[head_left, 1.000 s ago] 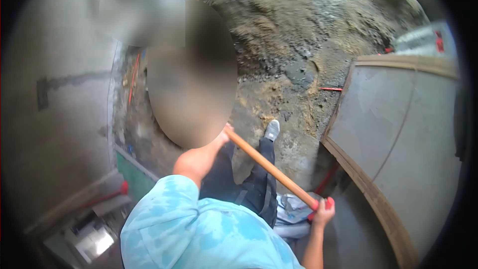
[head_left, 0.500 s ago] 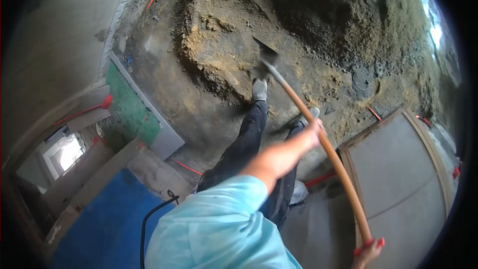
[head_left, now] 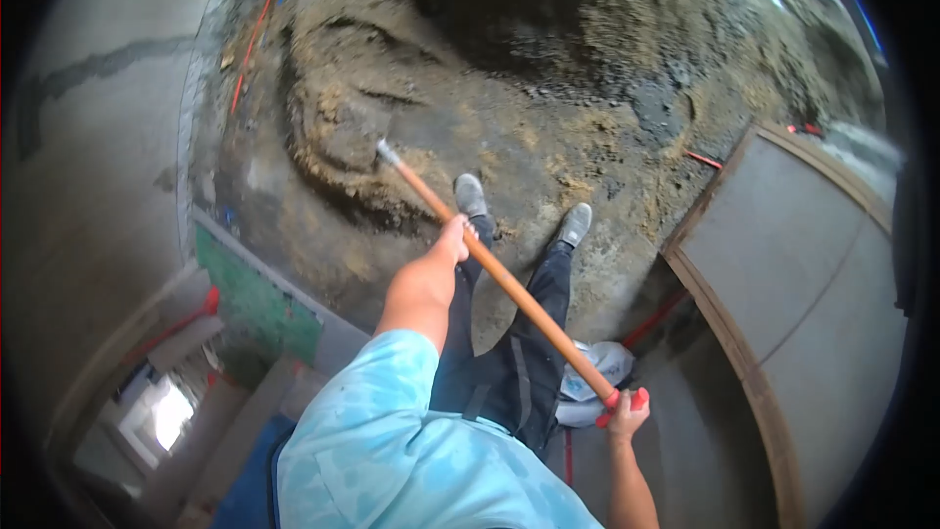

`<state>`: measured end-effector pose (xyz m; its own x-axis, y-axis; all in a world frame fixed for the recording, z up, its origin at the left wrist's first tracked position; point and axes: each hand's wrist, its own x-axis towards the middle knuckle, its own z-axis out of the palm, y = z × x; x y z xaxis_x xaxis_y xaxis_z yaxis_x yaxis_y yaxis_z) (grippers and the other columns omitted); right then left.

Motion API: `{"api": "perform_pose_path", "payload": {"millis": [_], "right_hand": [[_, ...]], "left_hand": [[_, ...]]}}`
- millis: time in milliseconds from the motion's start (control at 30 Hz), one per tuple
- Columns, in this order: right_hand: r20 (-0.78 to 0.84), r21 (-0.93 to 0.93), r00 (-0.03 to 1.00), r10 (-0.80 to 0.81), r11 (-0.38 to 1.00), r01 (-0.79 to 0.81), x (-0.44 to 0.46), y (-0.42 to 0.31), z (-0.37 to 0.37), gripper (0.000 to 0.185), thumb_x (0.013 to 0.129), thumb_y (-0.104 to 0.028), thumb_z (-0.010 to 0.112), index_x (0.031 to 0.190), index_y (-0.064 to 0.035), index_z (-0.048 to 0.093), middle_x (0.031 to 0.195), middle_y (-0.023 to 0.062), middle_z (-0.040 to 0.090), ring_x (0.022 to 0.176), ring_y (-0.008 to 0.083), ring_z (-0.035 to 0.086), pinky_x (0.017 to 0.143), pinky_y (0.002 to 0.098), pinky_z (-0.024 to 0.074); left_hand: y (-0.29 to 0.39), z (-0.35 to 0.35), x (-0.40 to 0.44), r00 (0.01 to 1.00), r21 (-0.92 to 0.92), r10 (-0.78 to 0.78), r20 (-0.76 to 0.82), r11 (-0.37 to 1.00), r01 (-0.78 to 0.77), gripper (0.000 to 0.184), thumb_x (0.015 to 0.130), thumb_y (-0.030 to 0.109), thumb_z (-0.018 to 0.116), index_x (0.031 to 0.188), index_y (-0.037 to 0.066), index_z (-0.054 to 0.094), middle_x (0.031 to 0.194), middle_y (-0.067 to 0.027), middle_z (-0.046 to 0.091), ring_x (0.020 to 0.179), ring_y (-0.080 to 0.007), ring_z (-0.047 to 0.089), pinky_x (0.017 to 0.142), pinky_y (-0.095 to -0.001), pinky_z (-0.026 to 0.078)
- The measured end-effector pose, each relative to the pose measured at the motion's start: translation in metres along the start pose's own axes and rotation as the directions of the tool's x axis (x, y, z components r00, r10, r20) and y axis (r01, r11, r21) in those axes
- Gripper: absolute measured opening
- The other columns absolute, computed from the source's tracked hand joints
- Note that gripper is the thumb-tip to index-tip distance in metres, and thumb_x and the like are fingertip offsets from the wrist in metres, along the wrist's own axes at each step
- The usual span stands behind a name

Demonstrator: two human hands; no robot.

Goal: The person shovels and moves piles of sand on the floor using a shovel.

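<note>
A long-handled shovel point(head_left: 524, 299) runs diagonally across my legs, from upper left to lower right. My left hand point(head_left: 456, 235) is closed around the middle of its wooden shaft. At the lower right, my right hand point(head_left: 629, 413) grips the red handle point(head_left: 609, 402) at the shaft's end. The metal socket point(head_left: 388, 150) reaches the mound of sandy mix point(head_left: 338, 137); the blade itself cannot be made out there. Both my shoes point(head_left: 472, 196) stand on the floor just in front of the mound.
A larger dark heap point(head_left: 509, 10) rises at the back. To the right leans a wood-framed panel point(head_left: 783, 235); a white plastic bag point(head_left: 599, 367) lies beside my legs. A green-faced board point(head_left: 255, 294) stands at left, near a concrete wall point(head_left: 98, 88).
The shovel's metal end has swung left, from in front of my feet into the sandy mound. Both hands keep their hold and have shifted left. The camera view has turned.
</note>
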<state>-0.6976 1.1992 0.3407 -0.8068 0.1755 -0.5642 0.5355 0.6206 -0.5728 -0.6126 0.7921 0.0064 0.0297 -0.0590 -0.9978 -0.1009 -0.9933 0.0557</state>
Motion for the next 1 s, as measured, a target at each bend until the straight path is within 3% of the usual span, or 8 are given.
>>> {"api": "perform_pose_path", "payload": {"millis": [267, 433, 533, 633, 700, 800, 933, 1000], "right_hand": [[-0.198, 0.271, 0.934, 0.297, 0.932, -0.240, -0.027, 0.122, -0.079, 0.011, 0.073, -0.010, 0.055, 0.075, -0.0009, 0.050, 0.069, 0.0027, 0.050, 0.060, 0.0130, 0.049, 0.056, 0.0294, 0.0433], [0.070, 0.354, 0.886, 0.459, 0.819, -0.452, -0.013, 0.223, -0.096, 0.014, 0.079, -0.019, 0.052, 0.082, -0.0055, 0.050, 0.066, 0.0041, 0.051, 0.053, 0.0147, 0.050, 0.046, 0.0310, 0.0442], [0.545, 0.186, 0.424, 0.723, 0.389, -0.902, 0.046, 0.216, -0.090, 0.017, 0.081, -0.020, 0.046, 0.083, -0.0052, 0.052, 0.065, 0.0072, 0.053, 0.045, 0.0178, 0.049, 0.037, 0.0316, 0.0415], [0.710, -0.024, 0.321, 0.627, 0.477, -0.879, 0.100, 0.212, -0.065, 0.021, 0.082, -0.022, 0.045, 0.084, -0.0024, 0.052, 0.060, 0.0083, 0.052, 0.038, 0.0191, 0.046, 0.032, 0.0307, 0.0390], [0.466, 0.078, 0.563, 0.683, 0.602, -0.795, 0.109, 0.120, -0.061, 0.023, 0.083, -0.024, 0.049, 0.082, -0.0018, 0.051, 0.060, 0.0077, 0.051, 0.040, 0.0184, 0.047, 0.033, 0.0302, 0.0398], [0.246, 0.342, 0.850, 0.466, 0.779, -0.526, 0.124, 0.103, -0.055, 0.022, 0.083, -0.024, 0.053, 0.080, -0.0023, 0.049, 0.062, 0.0078, 0.051, 0.040, 0.0187, 0.048, 0.031, 0.0310, 0.0393], [-0.180, 0.228, 0.980, 0.086, 0.973, -0.043, 0.109, 0.086, -0.086, 0.030, 0.076, -0.020, 0.061, 0.094, 0.0036, 0.054, 0.080, 0.0094, 0.056, 0.071, 0.0186, 0.054, 0.067, 0.0315, 0.0448], [-0.181, 0.183, 0.980, 0.081, 0.982, -0.047, 0.092, 0.078, -0.111, 0.029, 0.074, -0.015, 0.062, 0.094, 0.0041, 0.054, 0.085, 0.0090, 0.058, 0.077, 0.0182, 0.054, 0.072, 0.0319, 0.0442]], "left_hand": [[-0.088, 0.039, -0.073, 0.968, 0.247, 0.114, -0.221, 0.967, -0.058, 0.015, 0.081, 0.012, 0.051, 0.068, 0.010, 0.044, 0.055, -0.0013, 0.041, 0.046, -0.0157, 0.042, 0.045, -0.0316, 0.041], [-0.104, 0.113, -0.117, 0.915, 0.388, 0.383, -0.130, 0.869, -0.309, 0.010, 0.077, 0.008, 0.055, 0.070, 0.007, 0.047, 0.056, -0.0020, 0.047, 0.046, -0.0153, 0.047, 0.043, -0.0325, 0.042], [-0.090, 0.150, -0.132, 0.769, 0.607, 0.638, 0.050, 0.591, -0.531, 0.008, 0.073, 0.005, 0.057, 0.071, 0.005, 0.049, 0.058, -0.0035, 0.050, 0.048, -0.0156, 0.049, 0.044, -0.0327, 0.043], [-0.044, 0.207, -0.181, 0.756, 0.545, 0.617, 0.216, 0.566, -0.618, 0.025, 0.064, 0.006, 0.063, 0.081, -0.002, 0.048, 0.067, -0.0093, 0.053, 0.055, -0.0168, 0.052, 0.050, -0.0317, 0.044], [-0.018, 0.249, -0.228, 0.741, 0.326, 0.609, 0.282, 0.666, -0.671, 0.013, 0.070, 0.002, 0.058, 0.076, 0.000, 0.046, 0.063, -0.0098, 0.052, 0.052, -0.0206, 0.052, 0.047, -0.0346, 0.046], [0.017, 0.270, -0.260, 0.783, 0.242, 0.538, 0.311, 0.752, -0.613, 0.010, 0.071, 0.005, 0.054, 0.077, 0.004, 0.046, 0.064, -0.0086, 0.051, 0.056, -0.0216, 0.052, 0.058, -0.0373, 0.049], [0.008, 0.239, -0.248, 0.844, 0.153, 0.411, 0.346, 0.862, -0.483, 0.009, 0.070, 0.013, 0.051, 0.065, 0.010, 0.044, 0.059, -0.0058, 0.048, 0.054, -0.0202, 0.048, 0.060, -0.0365, 0.046], [-0.021, 0.211, -0.221, 0.892, 0.171, 0.363, 0.270, 0.894, -0.415, 0.014, 0.069, 0.019, 0.051, 0.060, 0.012, 0.043, 0.055, -0.0052, 0.046, 0.057, -0.0198, 0.049, 0.059, -0.0360, 0.045]]}}
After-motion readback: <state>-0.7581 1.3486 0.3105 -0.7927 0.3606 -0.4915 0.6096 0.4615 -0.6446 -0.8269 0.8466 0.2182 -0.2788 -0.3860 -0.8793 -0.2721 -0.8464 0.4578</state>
